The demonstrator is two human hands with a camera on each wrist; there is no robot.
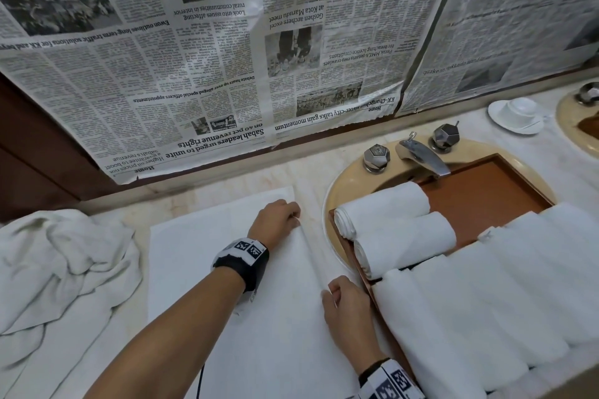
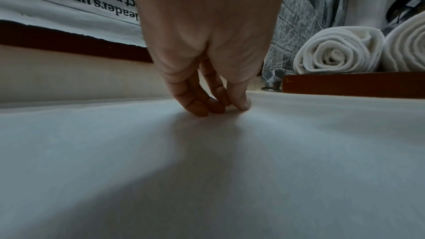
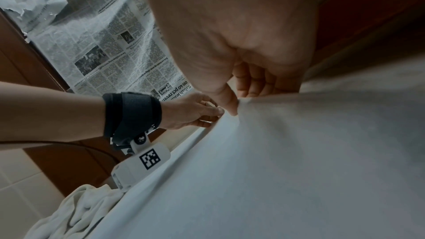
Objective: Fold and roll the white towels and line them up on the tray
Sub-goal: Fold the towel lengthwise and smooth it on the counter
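A white towel (image 1: 227, 285) lies flat on the marble counter. Both hands are at its right edge, where a narrow fold runs along the edge. My left hand (image 1: 296, 214) pinches the far end of that edge; the left wrist view shows thumb and fingers closed on the cloth (image 2: 220, 108). My right hand (image 1: 327, 293) pinches the near end, thumb against curled fingers (image 3: 239, 101). To the right, a brown tray (image 1: 486, 191) sits across the sink with two rolled towels (image 1: 385, 207) at its far end and several more rolls (image 1: 486, 301) nearer me.
A heap of crumpled white towels (image 1: 64, 269) lies at the left of the counter. Behind the tray are the faucet (image 1: 421, 155) and two taps. A cup on a saucer (image 1: 518, 113) stands at the back right. Newspaper (image 1: 227, 58) covers the wall.
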